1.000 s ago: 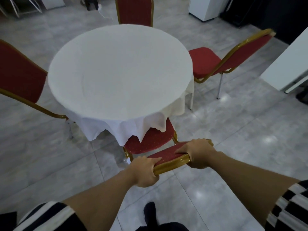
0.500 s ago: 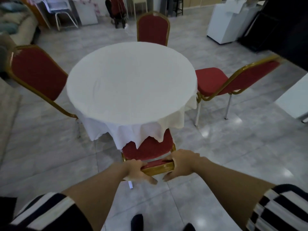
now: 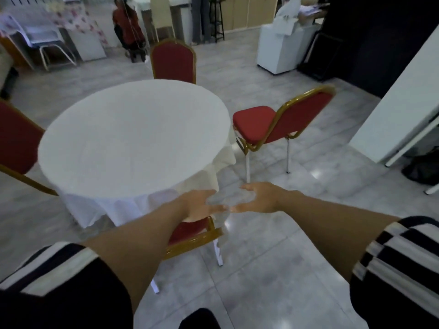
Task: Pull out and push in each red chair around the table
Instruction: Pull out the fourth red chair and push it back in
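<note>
A round table [image 3: 133,138] under a white cloth stands in the middle. The near red chair [image 3: 192,236] with a gold frame is tucked under its front edge, mostly hidden by my left forearm. My left hand [image 3: 198,204] and my right hand [image 3: 259,198] hover above and just beyond the chair's backrest, fingers spread, holding nothing. A second red chair [image 3: 273,124] stands pulled out at the table's right. A third [image 3: 173,61] sits at the far side, and a fourth [image 3: 16,141] is at the left edge.
Grey tiled floor [image 3: 297,233] stretches to the right of the table. A white slanted panel [image 3: 399,110] leans at the right, a white cabinet [image 3: 280,51] stands at the back right, and a seated person [image 3: 128,27] is far behind. My dark shoe [image 3: 202,319] shows at the bottom.
Both hands have let go of the near chair's backrest and risen with fingers spread. The chair slid in under the table, and the view has swung to the right.
</note>
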